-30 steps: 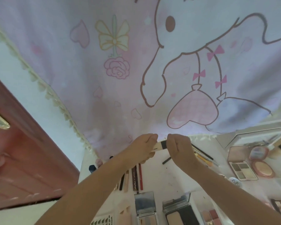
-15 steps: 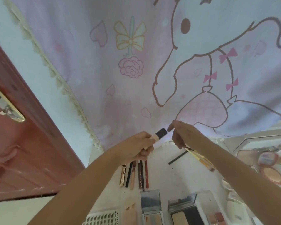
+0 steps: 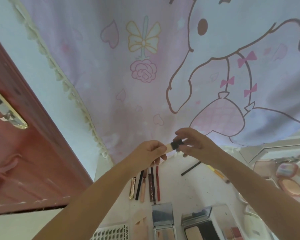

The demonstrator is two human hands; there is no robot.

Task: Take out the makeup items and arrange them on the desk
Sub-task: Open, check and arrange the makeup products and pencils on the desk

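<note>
From my head camera, the white table (image 3: pixel 189 191) runs up to a hanging pink cloth (image 3: pixel 145 84) printed with a big cartoon rabbit, a bow, a rose and hearts. It has a pale tasselled edge against a light wall. A reddish-brown door (image 3: pixel 24 161) with a shiny metal handle (image 3: pixel 9 111) fills the left side.

Above the table's far edge I hold a small beige tube (image 3: pixel 169 148) with a black cap (image 3: pixel 176 144). My left hand (image 3: pixel 149 153) is closed around the tube's body, fingers curled under it. My right hand (image 3: pixel 196 144) pinches the cap with thumb and fingertips, the other fingers loosely spread. Whether the cap is seated or loose, I cannot tell.

Under my left wrist a row of slim pencils and sticks (image 3: pixel 145 184) lies side by side on the table, gold, black, beige, brown and red. Part of the row is hidden by my hand. A thin black stick (image 3: pixel 190 168) lies apart at an angle, and a yellow-handled brush (image 3: pixel 220 174) pokes out from under my right forearm.

Near the lower edge stand two open compacts with mirrors (image 3: pixel 163 217) (image 3: pixel 197 222), next to a white grid-patterned sheet (image 3: pixel 114 232). To the right lies a round pink powder compact (image 3: pixel 291 187), with a small pink case (image 3: pixel 287 170) just above it. My right arm crosses in front of that side of the table.
</note>
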